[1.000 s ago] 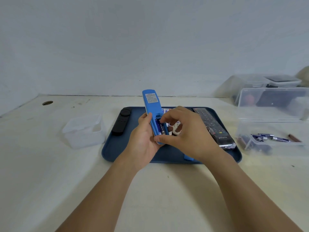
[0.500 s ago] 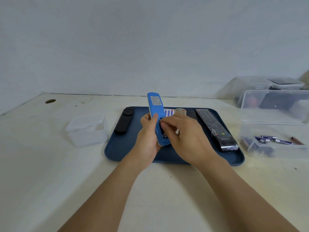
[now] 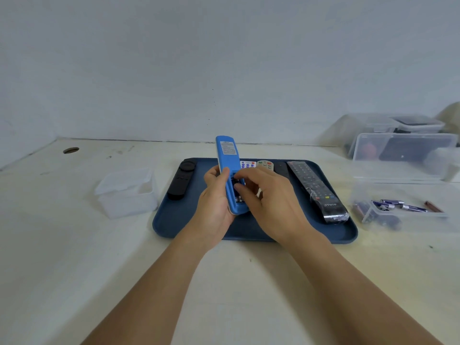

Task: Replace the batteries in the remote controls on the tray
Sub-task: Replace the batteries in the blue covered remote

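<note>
I see left hand (image 3: 214, 200) gripping blue remote (image 3: 230, 170) | right hand (image 3: 270, 202) fingertips curled at battery bay, grasp unclear | tray (image 3: 348, 235) edge beneath wrists

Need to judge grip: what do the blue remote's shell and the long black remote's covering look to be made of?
Blue remote: matte, rounded shell, likely a silicone sleeve or soft plastic; cannot tell which. Long black remote: hard plastic under a clear glossy film, shown by wrinkled glints at its near end.

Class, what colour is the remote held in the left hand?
Bright blue remote, gripped by the left hand; head view.
</note>
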`<state>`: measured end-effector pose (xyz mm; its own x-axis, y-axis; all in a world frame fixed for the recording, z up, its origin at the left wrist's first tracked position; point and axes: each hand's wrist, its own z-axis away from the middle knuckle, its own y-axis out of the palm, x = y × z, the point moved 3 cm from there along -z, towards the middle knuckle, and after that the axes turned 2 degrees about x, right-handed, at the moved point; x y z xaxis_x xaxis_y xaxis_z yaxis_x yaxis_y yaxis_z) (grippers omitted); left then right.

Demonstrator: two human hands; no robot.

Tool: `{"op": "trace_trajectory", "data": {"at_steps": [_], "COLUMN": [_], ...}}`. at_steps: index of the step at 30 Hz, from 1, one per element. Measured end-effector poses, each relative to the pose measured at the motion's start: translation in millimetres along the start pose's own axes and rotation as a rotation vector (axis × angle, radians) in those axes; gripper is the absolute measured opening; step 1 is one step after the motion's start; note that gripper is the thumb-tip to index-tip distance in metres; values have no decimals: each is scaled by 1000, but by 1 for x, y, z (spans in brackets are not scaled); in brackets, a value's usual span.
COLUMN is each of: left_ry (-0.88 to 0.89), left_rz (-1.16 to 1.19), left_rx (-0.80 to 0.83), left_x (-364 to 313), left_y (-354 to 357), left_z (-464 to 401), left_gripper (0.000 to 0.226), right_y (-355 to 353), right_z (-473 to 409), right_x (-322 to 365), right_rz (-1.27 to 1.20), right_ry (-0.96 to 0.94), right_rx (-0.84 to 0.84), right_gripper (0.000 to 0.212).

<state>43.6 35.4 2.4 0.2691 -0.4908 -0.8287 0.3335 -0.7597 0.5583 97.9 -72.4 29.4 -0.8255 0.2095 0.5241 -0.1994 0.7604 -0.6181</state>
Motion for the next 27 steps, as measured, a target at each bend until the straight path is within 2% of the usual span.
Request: {"op": "trace_trajectory", "data": {"at_steps": [4,12,17,27], "left_ry": [-48,-39,-36,-30], "left_rz": [77,47,-27,-213], "left_rx": [24,40,2,-82], "left_x": [0,2,3,6], "left_y": [0,2,1,0], "left_z": [0,0,0,0], "left_gripper": [44,38,26,33], "right_y": [1,3,7,12], "right_z": [0,0,0,-2], "right_x": [1,-1,-1,0], "right_rz": [7,13,-21,-5], "right_ry": [6,-2,27,16], "right_rx": [-46,-63,-48,-22], "right_gripper": [6,12,13,19]}}
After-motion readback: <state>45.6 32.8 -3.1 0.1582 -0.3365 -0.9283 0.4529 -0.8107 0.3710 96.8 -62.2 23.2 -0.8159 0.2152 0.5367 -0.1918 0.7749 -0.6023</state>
